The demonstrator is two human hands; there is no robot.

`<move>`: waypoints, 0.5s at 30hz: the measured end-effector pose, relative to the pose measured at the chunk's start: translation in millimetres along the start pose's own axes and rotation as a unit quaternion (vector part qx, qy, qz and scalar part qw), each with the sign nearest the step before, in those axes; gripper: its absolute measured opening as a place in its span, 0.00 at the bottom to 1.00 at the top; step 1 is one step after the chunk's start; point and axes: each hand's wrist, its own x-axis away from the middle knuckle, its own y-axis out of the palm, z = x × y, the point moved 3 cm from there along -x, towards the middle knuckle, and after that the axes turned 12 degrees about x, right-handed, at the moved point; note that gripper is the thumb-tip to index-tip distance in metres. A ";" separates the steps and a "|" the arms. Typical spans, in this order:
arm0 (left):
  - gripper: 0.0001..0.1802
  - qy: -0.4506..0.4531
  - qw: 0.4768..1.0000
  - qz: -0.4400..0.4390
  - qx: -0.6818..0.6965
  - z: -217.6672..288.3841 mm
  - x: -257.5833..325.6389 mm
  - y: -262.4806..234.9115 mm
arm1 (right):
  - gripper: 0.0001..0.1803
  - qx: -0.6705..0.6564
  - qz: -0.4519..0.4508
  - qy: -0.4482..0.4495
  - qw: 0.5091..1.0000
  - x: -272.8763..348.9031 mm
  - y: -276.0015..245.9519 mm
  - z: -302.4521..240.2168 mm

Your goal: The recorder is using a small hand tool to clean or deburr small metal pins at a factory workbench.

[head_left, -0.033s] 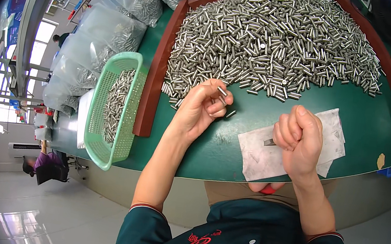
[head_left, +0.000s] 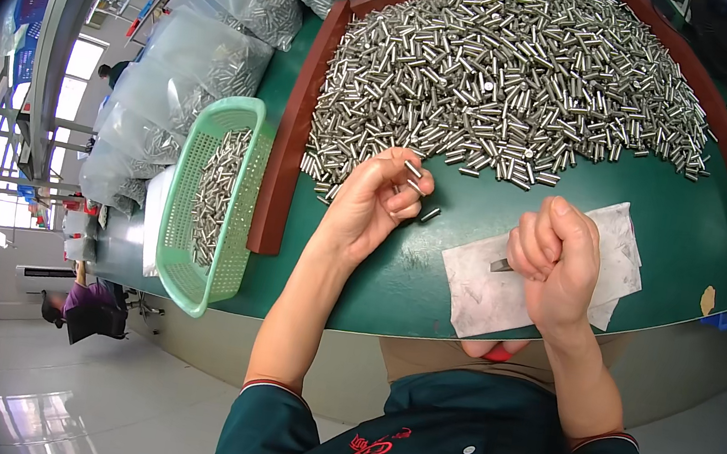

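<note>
My left hand (head_left: 375,193) is held up at the near edge of a large heap of short, shiny metal pins (head_left: 515,72). Its curled fingers are closed on metal pins (head_left: 412,170); the palm hides how many. Just past the fingertips another pin (head_left: 429,214) shows, and whether it is held or lies on the table I cannot tell. My right hand (head_left: 556,259) makes a fist above a smudged white cloth (head_left: 479,299). From beneath its little-finger side pokes a flat grey metal tip (head_left: 500,265); the rest of that object is hidden.
Dark red wooden rails (head_left: 289,151) border the heap on the green table (head_left: 392,287). Left of them stands a green plastic basket (head_left: 237,256) with more pins inside. Clear bags of pins (head_left: 220,54) line the far left. A person (head_left: 88,304) sits in the background.
</note>
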 end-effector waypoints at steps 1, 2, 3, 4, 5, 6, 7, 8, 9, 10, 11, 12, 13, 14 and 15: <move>0.07 0.001 1.000 -0.001 0.000 0.0 -0.1 -2.7 | 0.22 -0.002 0.001 0.001 1.000 -0.1 0.3 0.2; 0.08 -0.007 1.000 0.003 0.030 -0.6 -0.3 -5.6 | 0.22 -0.004 0.002 0.003 1.000 -0.1 0.4 0.1; 0.08 -0.014 0.998 0.007 0.059 -1.1 -0.4 -7.2 | 0.22 -0.004 0.002 0.002 1.000 0.1 0.5 -0.5; 0.08 -0.013 0.998 0.008 0.059 -1.0 -0.1 -8.5 | 0.22 -0.004 0.002 0.002 1.000 0.0 0.7 0.1; 0.09 -0.024 0.995 0.002 0.092 -2.0 0.4 -9.0 | 0.22 -0.004 0.002 0.003 1.000 -0.1 0.8 0.6; 0.09 -0.035 0.992 -0.004 0.124 -2.8 0.9 -9.1 | 0.22 -0.005 0.000 0.003 1.000 -0.1 0.8 0.9; 0.10 -0.037 0.990 -0.001 0.134 -2.6 1.7 -8.9 | 0.22 -0.005 0.002 0.005 1.000 0.1 0.9 0.6; 0.10 -0.038 0.989 0.000 0.143 -2.5 2.1 -8.6 | 0.21 -0.005 0.003 0.007 1.000 0.3 1.0 0.5; 0.10 -0.040 0.988 0.000 0.152 -2.5 2.7 -8.5 | 0.21 -0.006 0.001 0.007 1.000 0.5 1.3 0.7; 0.10 -0.044 0.986 -0.002 0.159 -2.8 2.2 -7.8 | 0.21 -0.005 0.002 0.004 1.000 0.6 0.6 0.4; 0.10 -0.042 0.986 -0.002 0.159 -2.8 1.9 -7.7 | 0.21 -0.005 0.004 0.001 1.000 0.7 0.2 0.0; 0.11 -0.042 0.986 -0.003 0.159 -2.9 1.6 -8.0 | 0.21 -0.004 0.002 0.000 1.000 0.7 0.3 -0.5; 0.11 -0.041 0.986 -0.002 0.160 -2.9 1.9 -8.6 | 0.21 -0.004 0.005 0.001 1.000 0.8 0.4 -0.5; 0.11 -0.040 0.986 -0.001 0.162 -2.8 2.2 -8.7 | 0.21 -0.003 0.008 0.001 1.000 0.8 0.4 -0.4; 0.11 -0.038 0.986 0.000 0.162 -2.6 2.7 -9.1 | 0.21 -0.003 0.006 0.002 1.000 0.8 0.6 0.1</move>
